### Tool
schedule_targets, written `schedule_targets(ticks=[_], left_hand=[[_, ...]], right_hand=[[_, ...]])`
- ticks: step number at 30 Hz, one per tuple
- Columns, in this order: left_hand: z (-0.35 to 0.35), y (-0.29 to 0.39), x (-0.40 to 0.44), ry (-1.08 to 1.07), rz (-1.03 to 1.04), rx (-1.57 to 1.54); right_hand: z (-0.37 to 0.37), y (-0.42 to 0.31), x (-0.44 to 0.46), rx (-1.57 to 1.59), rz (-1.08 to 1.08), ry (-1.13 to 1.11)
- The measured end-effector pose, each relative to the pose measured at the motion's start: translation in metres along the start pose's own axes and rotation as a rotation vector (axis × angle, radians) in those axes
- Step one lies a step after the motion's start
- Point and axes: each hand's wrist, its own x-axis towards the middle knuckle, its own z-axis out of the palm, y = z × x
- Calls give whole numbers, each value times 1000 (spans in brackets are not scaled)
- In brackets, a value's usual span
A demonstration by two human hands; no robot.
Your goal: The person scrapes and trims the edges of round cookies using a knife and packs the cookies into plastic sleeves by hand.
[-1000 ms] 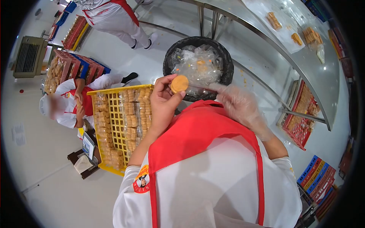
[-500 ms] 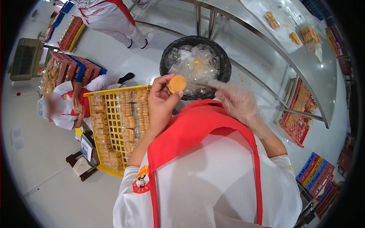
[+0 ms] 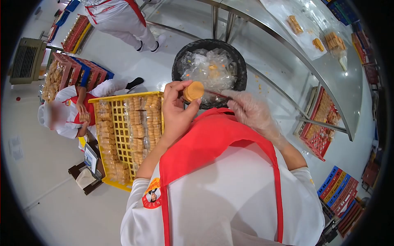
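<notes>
Right in front of the red apron [image 3: 213, 139], the bare left hand [image 3: 176, 106] has its grip around a short stack of round biscuits [image 3: 193, 91], thumb and fingers pinching the edges, above the near rim of the bin [image 3: 242, 78]. The gloved right hand [image 3: 251, 110] grasps a thin tool [image 3: 216, 94], maybe a knife, pointing at the biscuits; whether it touches them I can't tell. I'd worry about a slip: a loosened pinch could drop the stack among the plastic wrappers [image 3: 209, 67], and too firm a push with the tool could crack a biscuit or nick the bare fingers. Beside the left arm, a yellow crate [image 3: 128, 96] of biscuit packs [image 3: 136, 123] hems in that elbow. Beyond the bin, the steel counter [image 3: 340, 92] and its legs block the way forward. Farther off, a co-worker [image 3: 67, 110] holds something too small to name.
</notes>
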Motion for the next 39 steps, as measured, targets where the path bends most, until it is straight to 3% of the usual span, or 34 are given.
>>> schedule_targets(ticks=[1,4,10,13,16,19,22,25,26,27,30,35,39], left_hand=[[0,-1,0,-4,0,-3],[-2,-2,1,-7,5,-7],[-3,-2,2,-13,2,2],[-4,0,2,-22,1,16],[-3,-1,3,-13,-2,-26],[-5,-1,4,-10,-7,-47],[-4,0,5,-10,-20,-86],[-3,3,6,-6,-50,-140],[-2,4,6,5,-59,-161],[0,4,5,17,-67,-182],[8,3,7,42,6,-272],[10,-7,9,115,188,-168],[8,-4,5,74,201,-170]], right_hand=[[3,2,2,6,32,51],[-13,-13,6,-112,44,-138],[-4,-4,5,-141,81,-19],[-1,-5,1,-23,3,-105],[2,-2,6,-37,139,43],[-9,-13,8,-74,24,-139],[0,4,11,-124,58,54],[3,6,30,452,538,44],[4,0,33,790,614,-3],[8,-5,37,844,646,-84],[16,-22,55,964,719,-284],[23,-46,69,1105,635,-226],[25,-41,72,1130,595,-217]])
